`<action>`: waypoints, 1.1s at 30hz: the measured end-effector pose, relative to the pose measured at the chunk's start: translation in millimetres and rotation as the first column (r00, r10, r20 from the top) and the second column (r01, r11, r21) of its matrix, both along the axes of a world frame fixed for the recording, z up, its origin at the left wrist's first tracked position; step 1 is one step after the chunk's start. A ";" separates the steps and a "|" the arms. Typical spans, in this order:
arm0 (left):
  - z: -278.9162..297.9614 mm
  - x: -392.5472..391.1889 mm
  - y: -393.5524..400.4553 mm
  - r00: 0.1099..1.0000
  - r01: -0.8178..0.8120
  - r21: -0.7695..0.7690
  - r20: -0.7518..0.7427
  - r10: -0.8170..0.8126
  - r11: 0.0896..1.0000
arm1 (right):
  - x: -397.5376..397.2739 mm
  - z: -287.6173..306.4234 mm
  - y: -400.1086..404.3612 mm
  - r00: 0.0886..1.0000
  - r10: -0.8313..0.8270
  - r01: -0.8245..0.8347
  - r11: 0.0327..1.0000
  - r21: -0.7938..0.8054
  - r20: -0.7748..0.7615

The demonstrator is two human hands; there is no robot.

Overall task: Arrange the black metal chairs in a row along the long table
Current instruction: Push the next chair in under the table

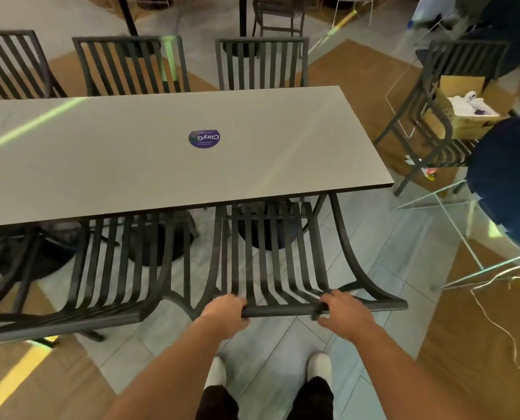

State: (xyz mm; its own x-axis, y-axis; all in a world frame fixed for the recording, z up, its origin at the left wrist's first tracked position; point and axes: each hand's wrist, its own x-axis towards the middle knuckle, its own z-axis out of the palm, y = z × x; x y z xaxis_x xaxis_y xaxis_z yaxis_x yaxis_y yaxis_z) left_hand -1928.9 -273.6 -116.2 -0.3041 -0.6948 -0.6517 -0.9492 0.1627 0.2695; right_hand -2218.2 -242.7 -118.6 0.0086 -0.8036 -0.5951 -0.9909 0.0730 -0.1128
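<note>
Clearly the chair [277,262] now being handled is a rigid one: black metal slats welded into a curved frame, so it will not flex or give, and judging by the material it is probably fairly heavy and likely to scrape rather than glide on the tiled floor. It stands at the near long edge of the table [131,153], close to the table's right-hand end, with its seat tucked under the top and its back toward the person. The top rail of the backrest is the sensible place to hold, and that is where both hands are. The left hand [226,310] is curled around the rail near its left end. The right hand [342,310] sits further along the same rail, fingers wrapped over it and thumb underneath. Holding it at 2 spaced points should let the person steer it square to the table.

A second chair [107,268] stands just beside it to the left along the same edge, and a third is only partly in view at the frame's left border. Across the table, 3 more chairs [261,63] line the far edge.

The table top hides the front of each near seat and most of the legs, so whether the held chair's feet all rest flat cannot be told. Motion blur softens the slats, and the dark round shape under the table may be a pedestal base.
</note>
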 end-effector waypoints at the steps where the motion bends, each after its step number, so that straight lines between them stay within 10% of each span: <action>1: -1.0 -8.0 4.4 0.997 -0.017 -0.029 0.075 0.020 0.999 | -7.4 -3.6 -2.6 1.000 0.029 -0.029 0.999 0.014 0.000; 11: -17.1 -50.5 18.5 0.910 -0.052 -0.161 0.399 0.113 0.986 | -64.1 -26.9 -16.0 0.966 0.240 -0.243 0.970 0.023 0.096; 33: -20.7 -144.6 -13.2 0.942 0.044 -0.130 0.337 0.002 0.991 | -160.4 -27.5 -63.3 0.956 0.290 -0.289 0.957 -0.030 0.042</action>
State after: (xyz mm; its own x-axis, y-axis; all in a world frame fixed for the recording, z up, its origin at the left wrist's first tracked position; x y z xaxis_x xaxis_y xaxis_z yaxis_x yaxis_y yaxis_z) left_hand -2073.5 -286.8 -136.9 -0.0996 -0.7784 -0.6199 -0.9765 0.1960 -0.0892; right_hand -2378.7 -306.0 -146.1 0.2696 -0.7766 -0.5695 -0.9630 -0.2196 -0.1564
